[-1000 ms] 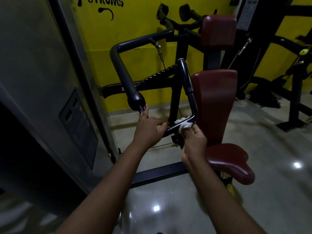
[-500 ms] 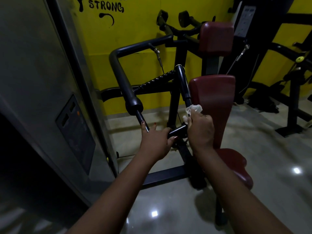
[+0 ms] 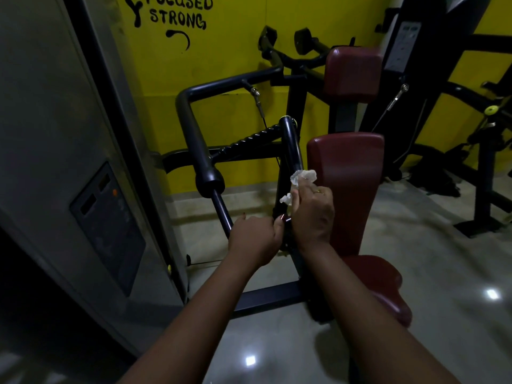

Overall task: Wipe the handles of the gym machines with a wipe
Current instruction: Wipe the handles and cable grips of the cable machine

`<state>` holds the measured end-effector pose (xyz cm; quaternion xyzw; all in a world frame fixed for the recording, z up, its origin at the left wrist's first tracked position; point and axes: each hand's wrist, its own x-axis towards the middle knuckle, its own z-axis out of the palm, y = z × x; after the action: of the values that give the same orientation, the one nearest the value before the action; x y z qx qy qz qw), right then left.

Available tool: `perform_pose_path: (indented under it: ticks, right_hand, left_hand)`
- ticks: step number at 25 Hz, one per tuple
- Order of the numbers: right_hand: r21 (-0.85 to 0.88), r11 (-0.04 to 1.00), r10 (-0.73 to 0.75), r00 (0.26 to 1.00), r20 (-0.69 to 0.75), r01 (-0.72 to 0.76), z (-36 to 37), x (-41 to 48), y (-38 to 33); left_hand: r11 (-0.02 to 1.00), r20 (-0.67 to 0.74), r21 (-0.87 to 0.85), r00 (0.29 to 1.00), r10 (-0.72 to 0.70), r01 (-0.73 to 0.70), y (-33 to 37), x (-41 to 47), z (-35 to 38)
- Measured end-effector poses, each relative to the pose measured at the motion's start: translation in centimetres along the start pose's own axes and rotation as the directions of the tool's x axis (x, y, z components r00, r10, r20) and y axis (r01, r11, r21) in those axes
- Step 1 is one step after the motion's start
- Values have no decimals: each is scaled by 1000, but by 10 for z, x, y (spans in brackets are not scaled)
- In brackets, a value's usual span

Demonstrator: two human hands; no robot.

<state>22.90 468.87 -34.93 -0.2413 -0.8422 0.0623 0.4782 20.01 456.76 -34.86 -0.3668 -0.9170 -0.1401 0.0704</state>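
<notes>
A black handle frame of the gym machine stands in front of me. Its right upright bar rises beside the dark red back pad. My right hand holds a crumpled white wipe wrapped against that bar, low on its length. My left hand grips the frame's lower crossbar, right next to the right hand. The thicker left handle with its round end stays untouched.
A grey weight-stack housing stands close on the left. The dark red seat sits below right, a second red pad behind. More black machines line the yellow wall. Glossy floor lies to the right.
My right hand has moved the wipe from the lower corner of the frame up onto the right upright bar. My left hand kept its grip on the crossbar.
</notes>
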Motion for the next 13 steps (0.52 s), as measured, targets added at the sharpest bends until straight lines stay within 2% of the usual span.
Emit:
perform_pose_path:
  ticks: [1,3,5,6,7,8,9,10,11,12,13]
  right_hand:
    - [52,998,46,999,22,-47,-8,-8,2]
    - [202,952,208,969,132,-231,-25,-22,5]
    - [355,836,321,898,302,-418,-29,-23,12]
    - [426,747,348,846,404,-511,-28,-15,14]
    - [513,569,383,759,526,-643,-21,0,19]
    - [575,281,378,639,670,-769,-17,17,20]
    - [550,-44,304,513,803,-834,-13,32,20]
    - [465,-317,214,415,884,-827,-9,42,21]
    - [363,-495,125,349,929,-789,-5,48,22]
    - [282,-592,58,309,949,-755,-2,47,24]
    - [226,-632,-2,293,956,-742,-2,42,27]
  left_hand:
    - [1000,-12,-14,1000,-3,3,1,1,1]
    - [1000,-56,-16,998,-14,13,1,0,3]
    - [1000,-116,7,993,-23,24,2,-3,5]
    - [999,-141,16,989,-31,33,3,-4,5]
    - [999,-160,21,986,-40,43,2,-5,6]
    - [998,-172,24,984,-45,49,2,-5,6]
    - [998,-178,33,983,-44,51,2,-5,7]
    - [998,-177,47,983,-43,52,2,-5,6]
    - [996,-175,65,984,-44,56,2,-5,6]
    - [994,-170,84,984,-50,65,3,-4,5]
    - [992,-157,99,986,-62,78,3,-3,5]
